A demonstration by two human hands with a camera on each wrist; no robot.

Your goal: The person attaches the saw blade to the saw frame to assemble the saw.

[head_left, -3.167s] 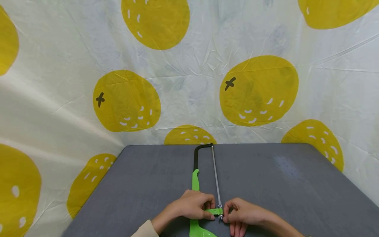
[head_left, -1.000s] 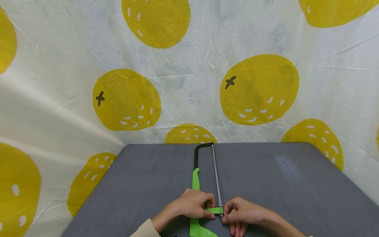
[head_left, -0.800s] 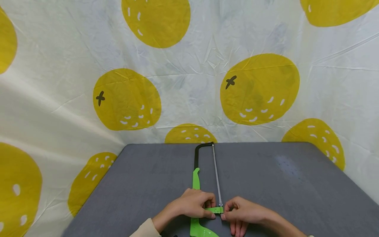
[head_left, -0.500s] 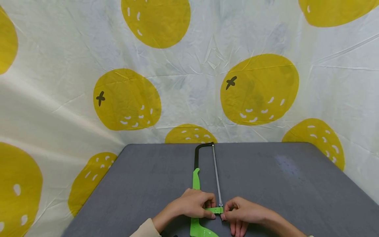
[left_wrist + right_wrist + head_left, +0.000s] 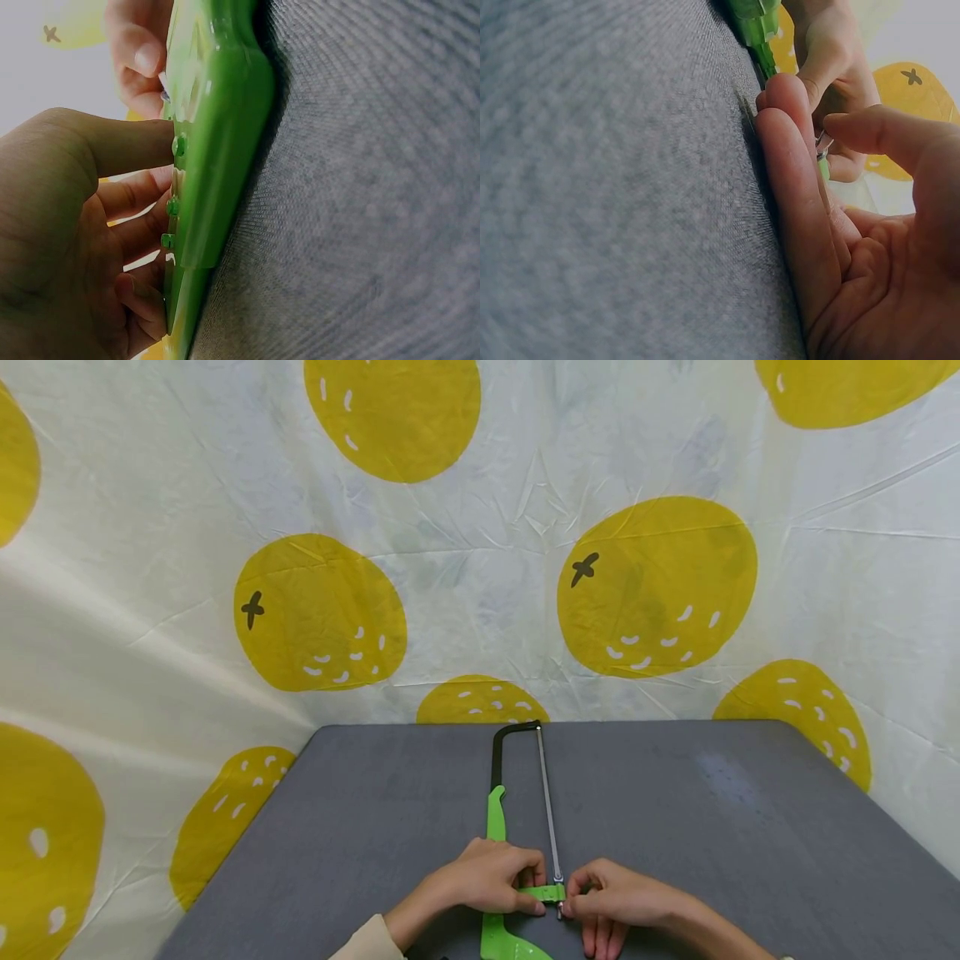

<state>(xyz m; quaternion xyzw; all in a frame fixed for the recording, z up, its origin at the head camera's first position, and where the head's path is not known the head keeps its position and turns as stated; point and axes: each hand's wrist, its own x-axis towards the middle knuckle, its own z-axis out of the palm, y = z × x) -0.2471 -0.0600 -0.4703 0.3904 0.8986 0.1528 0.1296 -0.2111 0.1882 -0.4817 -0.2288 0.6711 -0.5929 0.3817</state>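
A hacksaw with a green handle [image 5: 496, 817] and black front frame [image 5: 497, 756] lies flat on the grey table. Its thin silver blade [image 5: 548, 810] runs along the right side. My left hand [image 5: 491, 877] reaches over the green frame, thumb and fingers gripping the short green crosspiece [image 5: 546, 892] by the blade's near end. In the left wrist view, the thumb presses against the green frame [image 5: 225, 135]. At the crosspiece's outer end, my right hand [image 5: 622, 897] pinches a small metal wing nut [image 5: 559, 912] between thumb and index finger. The right hand's other fingers [image 5: 795, 180] rest along the table.
The dark grey tabletop [image 5: 675, 810] spreads out around the saw. A white cloth [image 5: 480, 610] printed with big yellow fruit hangs behind the table and along its sides. The saw's far end comes close to the table's back edge.
The wing nut has turned between my right fingertips, its visible wings changing angle from frame to frame. My left hand and the hacksaw stay in place.
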